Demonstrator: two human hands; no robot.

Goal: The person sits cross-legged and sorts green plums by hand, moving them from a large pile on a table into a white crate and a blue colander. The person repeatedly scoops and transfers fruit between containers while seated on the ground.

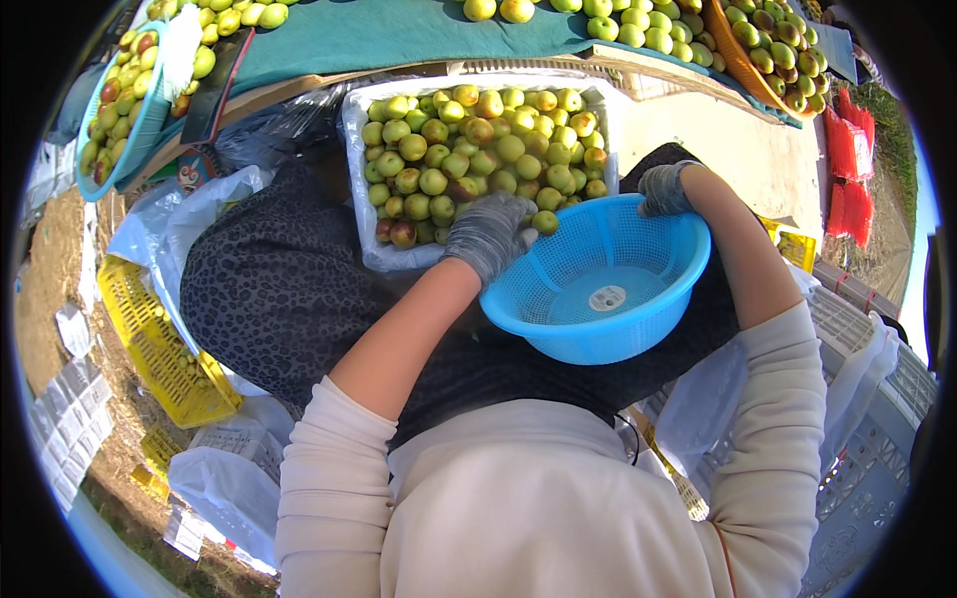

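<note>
My left hand (491,233), in a grey glove, is at the lower right edge of a lined crate (604,119) filled with green and reddish jujubes (510,148). One green jujube (545,223) is at its fingertips, by the rim of a blue plastic colander (598,321). The colander rests tilted over my lap, with a round label inside its bottom and no fruit in it. My right hand (664,188), also gloved in grey, grips the colander's far right rim. Parts of both hands' fingers are hidden.
A table with green cloth (419,37) holds loose fruit ahead. A light-blue basket (158,90) of fruit stands at the left, an orange basket (736,56) at the right. A yellow crate (161,336) is beside my left leg; grey plastic crates (852,321) stand at the right.
</note>
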